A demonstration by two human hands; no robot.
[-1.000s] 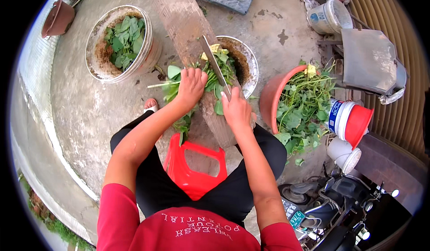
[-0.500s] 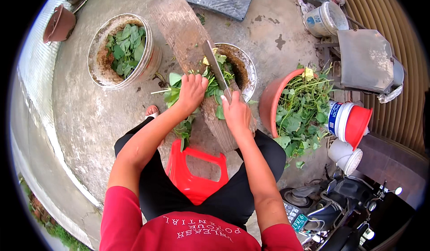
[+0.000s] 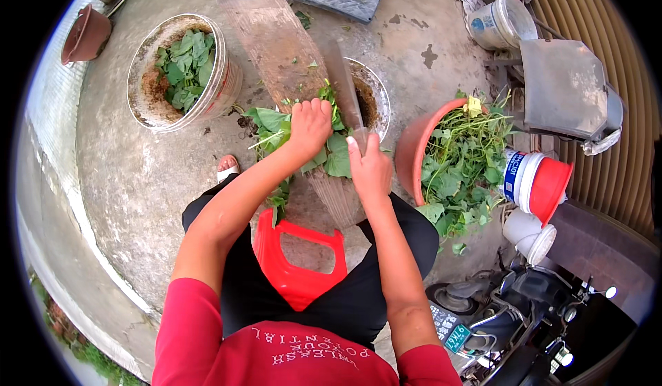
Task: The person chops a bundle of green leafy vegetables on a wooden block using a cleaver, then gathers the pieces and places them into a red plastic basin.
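Observation:
My left hand [image 3: 310, 123] is closed over a bunch of leafy green stems [image 3: 269, 120], pressing it onto a long wooden board [image 3: 265, 31]. Leaves stick out on both sides of the fingers and hang off the board's left edge. My right hand [image 3: 371, 169] grips the handle of a broad-bladed knife [image 3: 345, 86]. The blade, a little blurred, stands along the board's right edge, just right of my left hand. Behind it, partly hidden by board and knife, is a stained white bucket [image 3: 383, 100]. A few green scraps lie on the board.
A white bucket [image 3: 131, 86] with leaves inside stands at left. To the right, a reddish-brown tub [image 3: 408, 158] overflows with leafy vines [image 3: 458, 165]. A red plastic stool [image 3: 303, 276] is between my legs. Further right are pails, a grey metal box [image 3: 562, 86] and a motorcycle [image 3: 510, 310].
The knife has shifted slightly right, to the board's edge. Cut greens that lay beside the blade are gone from the board. My left hand has moved a little right with the bunch.

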